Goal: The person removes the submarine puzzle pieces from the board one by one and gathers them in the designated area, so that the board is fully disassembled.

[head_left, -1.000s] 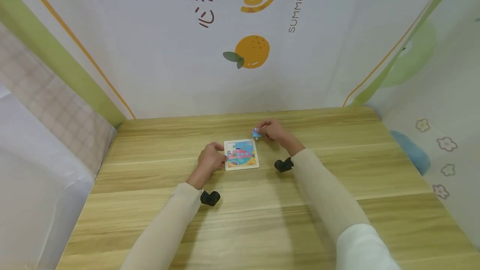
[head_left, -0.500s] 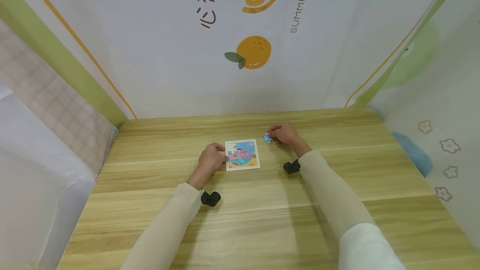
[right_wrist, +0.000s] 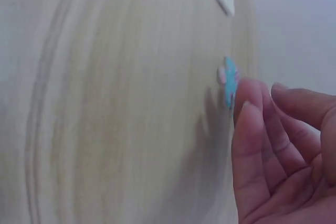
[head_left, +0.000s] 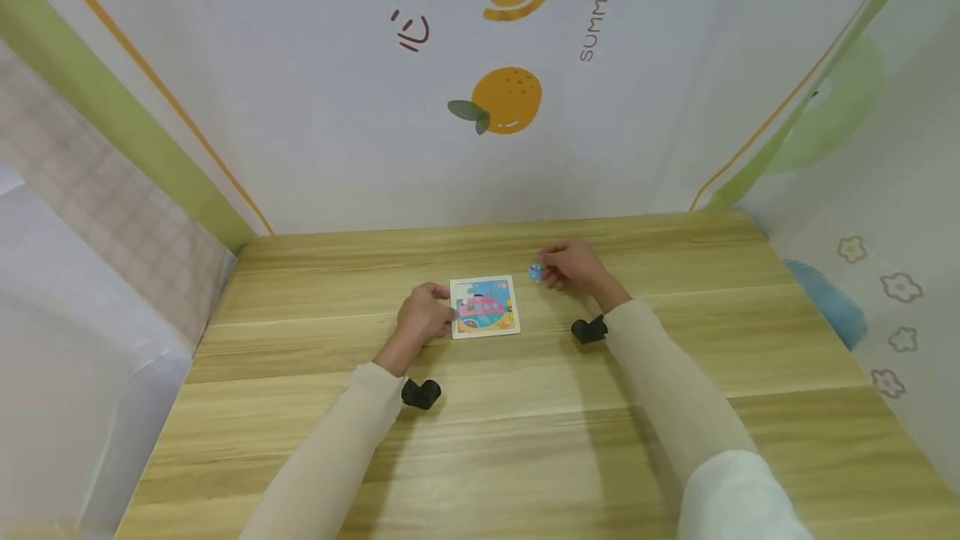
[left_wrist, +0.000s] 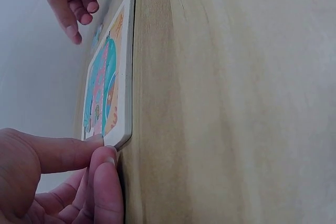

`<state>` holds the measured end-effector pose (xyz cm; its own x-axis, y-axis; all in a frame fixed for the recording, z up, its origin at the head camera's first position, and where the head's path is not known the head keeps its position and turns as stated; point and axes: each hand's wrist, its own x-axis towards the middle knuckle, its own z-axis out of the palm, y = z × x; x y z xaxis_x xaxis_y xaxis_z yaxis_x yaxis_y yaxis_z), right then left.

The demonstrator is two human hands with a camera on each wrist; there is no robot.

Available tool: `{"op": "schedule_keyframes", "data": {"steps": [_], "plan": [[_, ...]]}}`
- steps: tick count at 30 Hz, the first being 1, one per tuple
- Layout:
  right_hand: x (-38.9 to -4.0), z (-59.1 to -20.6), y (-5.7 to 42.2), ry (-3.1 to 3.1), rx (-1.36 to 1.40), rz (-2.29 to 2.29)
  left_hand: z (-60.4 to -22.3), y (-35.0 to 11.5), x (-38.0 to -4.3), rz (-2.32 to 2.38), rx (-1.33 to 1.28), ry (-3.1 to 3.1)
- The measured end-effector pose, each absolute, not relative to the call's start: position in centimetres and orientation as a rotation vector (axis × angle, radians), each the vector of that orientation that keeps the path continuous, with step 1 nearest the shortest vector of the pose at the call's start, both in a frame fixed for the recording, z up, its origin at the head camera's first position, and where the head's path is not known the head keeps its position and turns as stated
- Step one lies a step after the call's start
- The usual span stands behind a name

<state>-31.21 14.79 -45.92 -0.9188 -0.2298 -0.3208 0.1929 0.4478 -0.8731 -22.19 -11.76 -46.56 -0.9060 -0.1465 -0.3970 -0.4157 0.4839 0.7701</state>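
A small square jigsaw puzzle [head_left: 483, 307] in a white frame lies on the wooden table, its picture pink, blue and teal. Pale bare base shows at the picture's upper left. My left hand [head_left: 425, 313] pinches the frame's left edge, thumb on top and fingers at the side, as the left wrist view shows. To the puzzle's right is a loose blue-and-pink puzzle piece [right_wrist: 229, 83]. My right hand [head_left: 573, 263] hovers beside that piece, thumb and fingers apart, with nothing visible between them. Whether a fingertip touches the piece is unclear.
The wooden table [head_left: 480, 457] meets a white cloth backdrop [head_left: 337, 132] printed with oranges behind the puzzle. More cloth hangs at both sides. A black wrist device [head_left: 421, 394] sits by the left sleeve, and a second black device [head_left: 588, 330] by the right one.
My right hand carries the piece rightward, away from the puzzle, then its fingers part from it. The piece looks turned. My left hand stays at the frame.
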Motion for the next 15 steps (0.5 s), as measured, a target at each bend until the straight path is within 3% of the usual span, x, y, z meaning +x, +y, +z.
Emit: {"op": "schedule_keyframes", "data": {"steps": [15], "plan": [[-29.4,-45.9,10.1,2.19,-0.171,-1.463,-46.4,-12.0,-22.0,1.43,-0.449,2.434]]}}
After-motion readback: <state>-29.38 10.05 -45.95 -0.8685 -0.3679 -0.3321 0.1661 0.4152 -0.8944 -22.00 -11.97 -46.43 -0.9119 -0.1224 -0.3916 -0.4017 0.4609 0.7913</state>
